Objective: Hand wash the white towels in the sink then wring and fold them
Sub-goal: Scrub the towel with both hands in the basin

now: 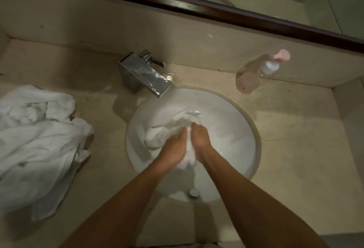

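Head view is all I have, looking down over my forearms into the round white sink [232, 109]. My left hand [173, 147] and right hand [200, 141] sit close together over the basin, and both are closed around the same bunched white towel [157, 137]. The left fingers wrap the cloth from the left, the right ones curl over it from the other side, and a wad of fabric bulges out between the two palms. The rest of that towel trails toward the back of the bowl, under the spout of the chrome faucet [143, 75]. I cannot tell whether water is running; the picture is too soft there.

As for progress, I judge I am mid-wash on this one piece, scrubbing or squeezing it, with wringing and folding not yet done. A crumpled heap of more white towels [37, 141] lies on the counter [295, 149] well to the left of the sink (whether those are washed and wrung or waiting their turn, I cannot say, but none looks folded). So at the least the folding of everything is left, plus finishing the towel in hand.

A clear pump bottle [256, 72] with a pink top stands at the back right, apart from the basin.
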The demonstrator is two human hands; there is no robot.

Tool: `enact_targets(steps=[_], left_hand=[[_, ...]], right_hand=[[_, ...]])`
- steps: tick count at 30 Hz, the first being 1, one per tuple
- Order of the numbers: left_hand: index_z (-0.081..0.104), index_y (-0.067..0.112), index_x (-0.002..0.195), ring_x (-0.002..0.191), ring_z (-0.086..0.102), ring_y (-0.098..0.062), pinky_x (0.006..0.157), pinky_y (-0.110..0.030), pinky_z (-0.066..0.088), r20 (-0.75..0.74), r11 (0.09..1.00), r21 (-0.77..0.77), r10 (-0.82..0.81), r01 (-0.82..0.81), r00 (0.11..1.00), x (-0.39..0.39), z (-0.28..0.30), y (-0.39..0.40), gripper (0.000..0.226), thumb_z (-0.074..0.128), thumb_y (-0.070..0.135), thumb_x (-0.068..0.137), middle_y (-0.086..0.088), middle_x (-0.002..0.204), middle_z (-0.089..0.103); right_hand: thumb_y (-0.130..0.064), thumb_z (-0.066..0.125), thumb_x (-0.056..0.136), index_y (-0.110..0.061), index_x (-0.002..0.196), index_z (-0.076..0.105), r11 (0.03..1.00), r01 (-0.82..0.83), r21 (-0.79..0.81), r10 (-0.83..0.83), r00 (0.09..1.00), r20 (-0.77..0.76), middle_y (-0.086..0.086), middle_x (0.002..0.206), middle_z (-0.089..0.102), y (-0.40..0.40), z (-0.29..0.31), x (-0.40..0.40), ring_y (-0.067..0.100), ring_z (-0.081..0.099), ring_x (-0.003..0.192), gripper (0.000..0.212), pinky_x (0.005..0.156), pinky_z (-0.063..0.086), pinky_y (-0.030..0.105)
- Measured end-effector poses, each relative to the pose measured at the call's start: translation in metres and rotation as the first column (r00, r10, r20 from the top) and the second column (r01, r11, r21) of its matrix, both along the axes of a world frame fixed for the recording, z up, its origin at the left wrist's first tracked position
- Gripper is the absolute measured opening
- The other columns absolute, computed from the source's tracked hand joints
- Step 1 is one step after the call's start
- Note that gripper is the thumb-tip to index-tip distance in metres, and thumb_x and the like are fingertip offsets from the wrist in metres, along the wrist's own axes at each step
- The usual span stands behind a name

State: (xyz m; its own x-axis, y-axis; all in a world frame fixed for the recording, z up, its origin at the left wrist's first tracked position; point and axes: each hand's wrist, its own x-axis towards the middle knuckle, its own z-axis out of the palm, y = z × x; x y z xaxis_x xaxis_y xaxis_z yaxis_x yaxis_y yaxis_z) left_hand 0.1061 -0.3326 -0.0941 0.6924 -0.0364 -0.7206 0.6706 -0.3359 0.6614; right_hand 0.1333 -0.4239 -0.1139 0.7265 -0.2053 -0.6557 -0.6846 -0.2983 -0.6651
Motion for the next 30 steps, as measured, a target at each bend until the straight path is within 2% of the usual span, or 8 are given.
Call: enact_targets(steps=[3,9,13,17,20,25,27,30], left_hand=[[0.058,0.002,0.131,0.112,0.061,-0.033,0.09,-0.032,0.046,-0.113,0.989,0.028,0.144,-0.142,0.983,0.025,-0.012,0.014,0.06,0.02,0.043,0.107,-0.021,0.121,0.064],[0.053,0.007,0.137,0.116,0.057,-0.03,0.102,-0.034,0.04,0.024,0.996,0.054,-0.075,0.073,0.997,-0.002,0.009,0.0,0.052,0.023,0.038,0.107,-0.018,0.132,0.059],[0.043,0.005,0.143,0.128,0.05,-0.032,0.108,-0.036,0.035,-0.076,0.978,0.188,-0.073,0.086,0.994,0.019,-0.013,0.012,0.046,0.024,0.029,0.108,-0.019,0.142,0.051],[0.051,0.011,0.138,0.114,0.06,-0.027,0.101,-0.035,0.043,0.096,0.99,-0.057,-0.127,0.133,0.987,-0.032,0.027,-0.029,0.043,0.033,0.033,0.106,-0.015,0.128,0.062],[0.067,0.0,0.108,0.097,0.063,-0.028,0.09,-0.03,0.044,0.076,0.989,-0.042,0.144,-0.141,0.987,-0.027,0.019,-0.018,0.033,0.043,0.023,0.104,-0.018,0.108,0.069],[0.063,-0.002,0.095,0.087,0.064,-0.034,0.075,-0.036,0.051,-0.392,0.784,-0.221,0.473,-0.58,0.789,-0.013,-0.013,0.045,0.017,0.048,0.001,0.087,-0.023,0.099,0.062],[0.063,0.003,0.078,0.071,0.063,-0.029,0.07,-0.035,0.051,-0.538,0.651,-0.342,0.456,-0.678,0.709,-0.02,-0.009,0.048,0.016,0.05,0.01,0.084,-0.014,0.082,0.061],[0.065,0.01,0.098,0.087,0.068,-0.028,0.075,-0.036,0.054,-0.447,0.799,-0.324,0.343,-0.507,0.826,-0.027,-0.001,0.032,0.031,0.057,0.04,0.095,-0.01,0.089,0.069]], right_hand=[[-0.046,0.037,0.091,0.0,0.112,0.065,0.981,-0.163,-0.105,0.172,0.982,0.083,0.022,0.115,0.068,0.021,0.0,-0.01,0.034,0.063,0.109,0.058,0.1,0.046,0.045],[-0.02,0.031,0.109,-0.004,0.134,0.053,0.934,-0.162,-0.318,0.142,0.986,-0.085,0.016,0.132,0.06,-0.005,-0.021,-0.005,0.028,0.058,0.121,0.037,0.096,0.04,0.024],[-0.041,0.044,0.102,-0.006,0.121,0.064,0.99,-0.127,-0.06,0.132,0.987,0.095,0.012,0.119,0.068,0.005,-0.006,-0.033,0.025,0.064,0.112,0.045,0.1,0.048,0.039],[-0.006,0.042,0.105,0.001,0.1,0.065,0.993,0.092,0.072,-0.092,0.996,0.001,0.016,0.09,0.068,-0.039,-0.003,-0.036,0.024,0.068,0.08,0.025,0.065,0.056,0.026],[-0.003,0.043,0.098,0.001,0.099,0.07,0.856,0.316,0.409,-0.298,0.948,-0.109,0.015,0.093,0.073,-0.057,0.013,-0.054,0.02,0.073,0.08,0.027,0.068,0.058,0.028],[-0.011,0.04,0.086,0.002,0.106,0.075,0.474,0.557,0.682,-0.453,0.818,-0.354,0.019,0.108,0.072,-0.088,0.028,-0.083,0.034,0.072,0.093,0.043,0.078,0.059,0.039],[-0.031,0.049,0.095,-0.004,0.11,0.075,0.554,0.564,0.612,-0.333,0.824,-0.458,0.015,0.105,0.073,-0.083,0.03,-0.092,0.032,0.07,0.093,0.04,0.08,0.055,0.039],[-0.028,0.057,0.099,-0.002,0.121,0.068,0.805,0.386,0.451,-0.225,0.901,-0.37,0.013,0.107,0.075,-0.066,0.017,-0.089,0.026,0.072,0.093,0.036,0.076,0.058,0.034]])
